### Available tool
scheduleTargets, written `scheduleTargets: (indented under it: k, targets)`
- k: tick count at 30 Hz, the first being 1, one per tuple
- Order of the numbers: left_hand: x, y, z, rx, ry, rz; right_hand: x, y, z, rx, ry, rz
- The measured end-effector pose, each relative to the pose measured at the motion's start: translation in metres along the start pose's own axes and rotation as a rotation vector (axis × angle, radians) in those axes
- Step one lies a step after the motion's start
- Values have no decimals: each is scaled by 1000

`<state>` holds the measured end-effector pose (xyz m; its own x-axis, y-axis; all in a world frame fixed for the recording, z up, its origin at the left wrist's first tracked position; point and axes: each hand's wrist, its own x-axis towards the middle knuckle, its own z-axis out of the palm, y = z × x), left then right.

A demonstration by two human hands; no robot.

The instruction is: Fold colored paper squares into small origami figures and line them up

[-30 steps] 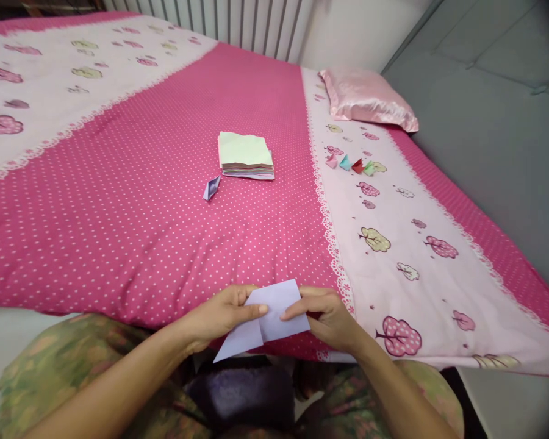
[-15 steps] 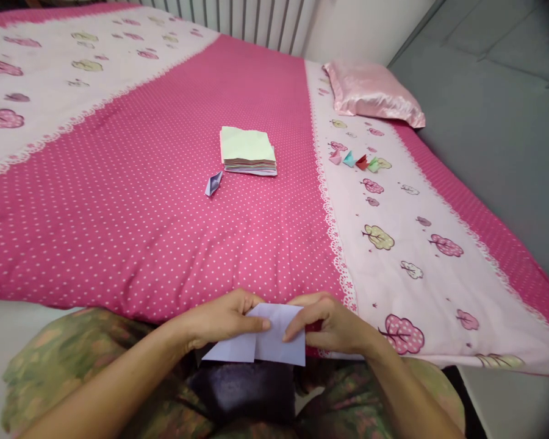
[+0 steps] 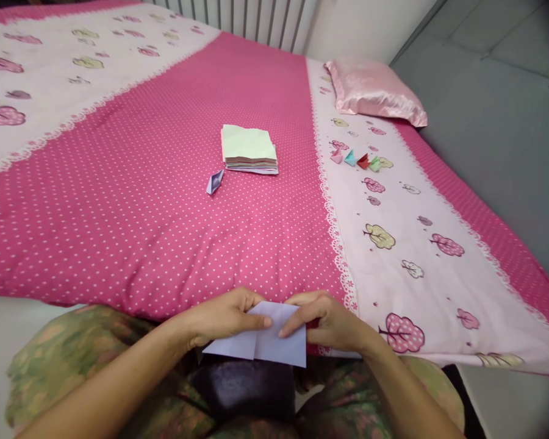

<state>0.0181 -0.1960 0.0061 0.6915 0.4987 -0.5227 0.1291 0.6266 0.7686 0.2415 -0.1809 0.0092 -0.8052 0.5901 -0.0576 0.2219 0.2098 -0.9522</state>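
A pale lilac sheet of origami paper (image 3: 281,349), partly folded, is held between both hands above my lap. Its left corner is folded to a slant, and a crease runs down the middle. My left hand (image 3: 231,317) pinches the left part, thumb on top and fingers hidden beneath. On the right part, my right hand (image 3: 327,320) presses its index finger on the face of the paper, with the other fingers behind it. Beyond the hands, a small folded lilac paper boat (image 3: 215,182) lies on the bedspread near a stack of coloured paper (image 3: 249,144).
Several small folded paper boats (image 3: 363,161), pink, blue, red and green, stand in a row at the right. A pink satin pillow (image 3: 377,91) lies behind them. The pink dotted bedspread (image 3: 165,201) covers the bed, and a dark block-like thing (image 3: 244,390) sits below the paper.
My right index finger has slid slightly left across the paper. Both hands keep their hold, and the view has shifted a little.
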Motion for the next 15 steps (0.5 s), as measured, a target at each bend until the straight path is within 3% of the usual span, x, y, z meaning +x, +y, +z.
scheduleTargets:
  k: [10, 15]
  targets:
    - [0, 2, 4, -40, 9, 19, 2, -1, 4, 2, 50, 26]
    - [2, 0, 5, -25, 20, 55, 6, -3, 8, 31, 162, 70]
